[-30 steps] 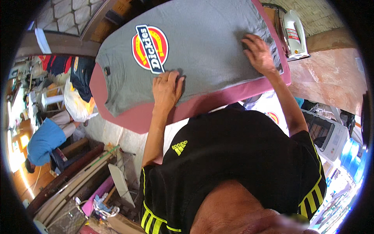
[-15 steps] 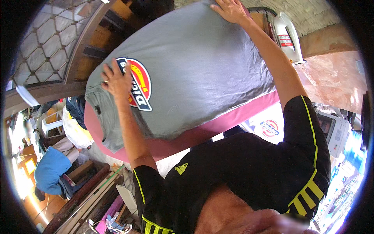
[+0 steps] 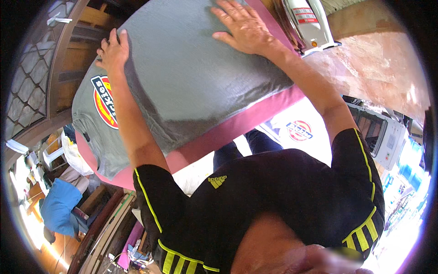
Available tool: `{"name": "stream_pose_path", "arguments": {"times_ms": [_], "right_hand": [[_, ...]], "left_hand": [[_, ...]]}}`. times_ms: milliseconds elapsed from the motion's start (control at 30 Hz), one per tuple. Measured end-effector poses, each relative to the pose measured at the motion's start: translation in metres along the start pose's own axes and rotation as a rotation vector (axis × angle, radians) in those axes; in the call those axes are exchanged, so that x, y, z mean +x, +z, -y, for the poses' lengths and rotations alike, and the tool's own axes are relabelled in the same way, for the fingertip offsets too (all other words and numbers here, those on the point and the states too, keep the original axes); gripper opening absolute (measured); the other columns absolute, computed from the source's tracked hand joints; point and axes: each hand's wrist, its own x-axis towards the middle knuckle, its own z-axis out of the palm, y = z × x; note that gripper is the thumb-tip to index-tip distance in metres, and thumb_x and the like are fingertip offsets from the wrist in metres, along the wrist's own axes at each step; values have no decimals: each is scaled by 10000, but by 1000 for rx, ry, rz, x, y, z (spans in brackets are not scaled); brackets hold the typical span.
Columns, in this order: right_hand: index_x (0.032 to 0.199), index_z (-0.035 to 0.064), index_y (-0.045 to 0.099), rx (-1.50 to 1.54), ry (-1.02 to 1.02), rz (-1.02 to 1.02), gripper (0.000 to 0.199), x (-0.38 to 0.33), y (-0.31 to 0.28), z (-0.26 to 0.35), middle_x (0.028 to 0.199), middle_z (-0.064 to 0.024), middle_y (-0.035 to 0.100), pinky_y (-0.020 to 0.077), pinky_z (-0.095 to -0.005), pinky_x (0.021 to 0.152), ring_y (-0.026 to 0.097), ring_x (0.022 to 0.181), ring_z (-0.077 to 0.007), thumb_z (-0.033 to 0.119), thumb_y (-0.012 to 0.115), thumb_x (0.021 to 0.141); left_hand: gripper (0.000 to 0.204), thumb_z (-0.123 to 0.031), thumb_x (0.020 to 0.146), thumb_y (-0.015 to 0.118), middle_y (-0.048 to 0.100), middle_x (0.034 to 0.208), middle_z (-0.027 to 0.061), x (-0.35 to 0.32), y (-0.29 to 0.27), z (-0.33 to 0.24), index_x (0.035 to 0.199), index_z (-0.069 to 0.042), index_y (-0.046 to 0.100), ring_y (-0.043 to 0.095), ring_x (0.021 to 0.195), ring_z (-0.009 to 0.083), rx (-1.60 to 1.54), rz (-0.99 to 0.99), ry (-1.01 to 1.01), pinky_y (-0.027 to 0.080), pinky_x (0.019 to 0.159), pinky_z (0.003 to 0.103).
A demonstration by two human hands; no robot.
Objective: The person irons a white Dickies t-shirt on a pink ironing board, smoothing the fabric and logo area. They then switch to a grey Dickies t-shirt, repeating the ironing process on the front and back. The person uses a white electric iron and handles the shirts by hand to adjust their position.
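A grey T-shirt (image 3: 205, 86) with a round red, yellow and navy print (image 3: 101, 98) lies spread over a pink-covered ironing board (image 3: 205, 139). My left hand (image 3: 113, 51) rests on the shirt's far left part, just beyond the print, fingers slightly bent and apart. Flat on the cloth at the far right is my right hand (image 3: 244, 29), its fingers stretched out. Neither hand holds anything. Part of the print is hidden behind my left forearm. Soft creases run through the shirt beside that forearm.
A white iron (image 3: 312, 23) stands on end beyond the board's right edge. White cloth with a similar print (image 3: 299, 130) shows below the board. A white appliance (image 3: 388, 141) is at right; a blue cushion-like bundle (image 3: 59, 205) and long boards (image 3: 100, 223) lie at left.
My left hand has moved off the print to the shirt's far left side. My right hand has come nearer and left across the cloth. The view has shifted.
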Motion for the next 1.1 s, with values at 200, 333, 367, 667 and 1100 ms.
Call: {"name": "stream_pose_path", "arguments": {"times_ms": [200, 333, 367, 667, 1100], "right_hand": [[1482, 151, 444, 35, -77, 222, 701, -98, -61, -7, 1592, -111, 315, 268, -471, 1203, 268, 1487, -323, 487, 656, 904], [1478, 113, 444, 97, 16, 38, 661, -115, -110, -60, 1591, -136, 307, 324, -480, 1184, 324, 1451, -356, 289, 714, 901], [1472, 94, 447, 178, 23, -78, 643, -113, -115, -67, 1579, -140, 331, 348, -483, 1175, 371, 1424, -375, 225, 720, 905], [1305, 64, 606, -280, 34, -463, 450, -69, -150, -103, 1207, -152, 671, 541, -409, 881, 660, 1069, -345, 180, 731, 889], [926, 67, 586, 810, 791, 55, 259, -38, -138, -146, 631, 37, 490, 353, -226, 492, 444, 519, -58, 309, 598, 1018]], "left_hand": [[710, -637, 991, 373, 330, 1573, 236, -70, 21, -79, 1494, -137, 421, 245, 1455, 486, -54, -306, 285, 203, 1104, 691], [727, -560, 884, 626, 333, 1568, 217, -193, 3, -190, 1458, -139, 476, 257, 1460, 461, -220, -198, 688, 219, 1092, 698], [730, -565, 881, 626, 341, 1560, 214, -221, -7, -208, 1458, -143, 478, 267, 1454, 461, -283, -122, 772, 213, 1096, 698], [751, -577, 905, 599, 185, 1647, 130, -313, -13, -243, 1526, -207, 397, 120, 1519, 398, -332, 168, 988, 131, 1173, 645], [734, -454, 986, 548, 222, 1650, 127, -325, -11, -224, 1576, -106, 285, 178, 1526, 344, -581, 314, 1056, 125, 1230, 531]]}}
